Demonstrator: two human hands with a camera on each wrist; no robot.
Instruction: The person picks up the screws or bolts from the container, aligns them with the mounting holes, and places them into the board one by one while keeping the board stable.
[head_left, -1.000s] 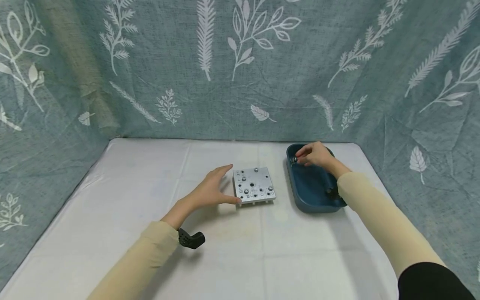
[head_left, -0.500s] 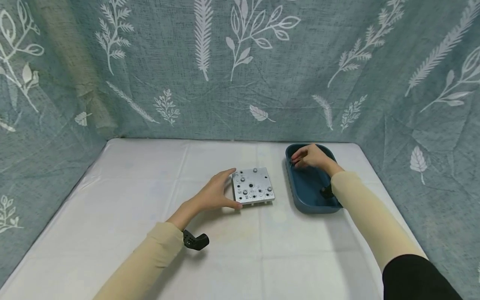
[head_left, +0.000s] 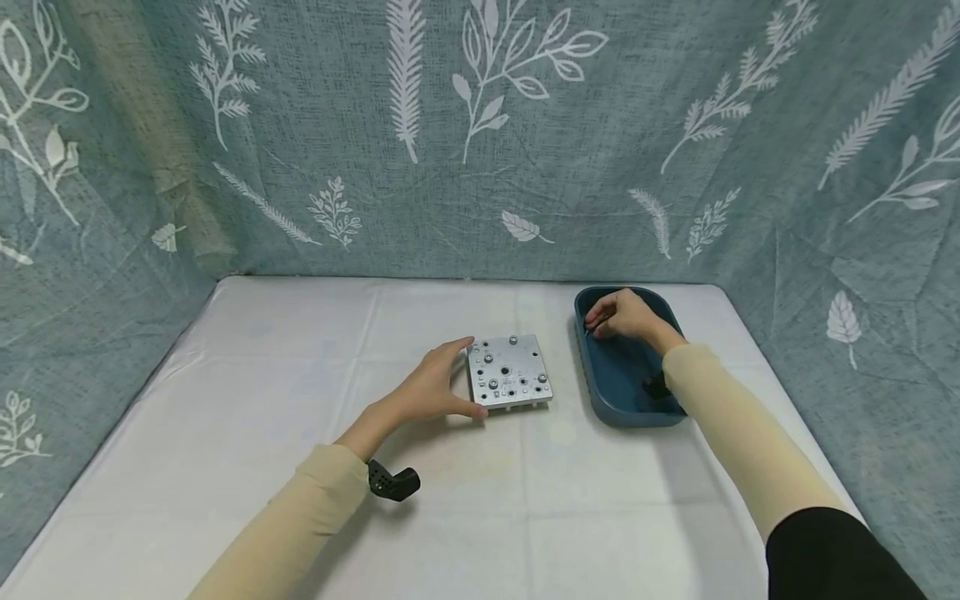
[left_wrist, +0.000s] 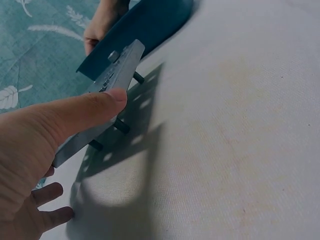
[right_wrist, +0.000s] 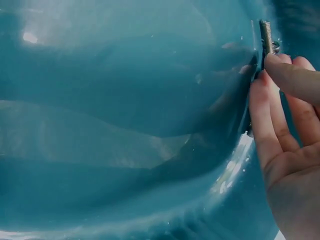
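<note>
Spanning the left side of the metal plate (head_left: 525,360), the left hand (head_left: 429,388) is held wide, thumb at the near corner, forefinger at the far one; firmness of contact cannot be told. Right hand (head_left: 632,317) narrow, thumb and fingers pinching a screw (right_wrist: 268,36) beside the inner side wall of a blue tray (head_left: 617,375). Screw axis: in the right wrist view the threaded shank points up from the fingertips, leaning slightly left; other end hidden by the fingers. Plate roughly square, so no clear long axis; it sits near mid-table, sides running almost straight from near to far, bolt heads (head_left: 542,377) uppermost, pegs (left_wrist: 121,126) projecting from the underside. Tray to the right of the plate, apart from it, long axis near to far, far end angled slightly left. White cloth (head_left: 450,533) under both; leaf-print curtain (head_left: 427,225) behind.
</note>
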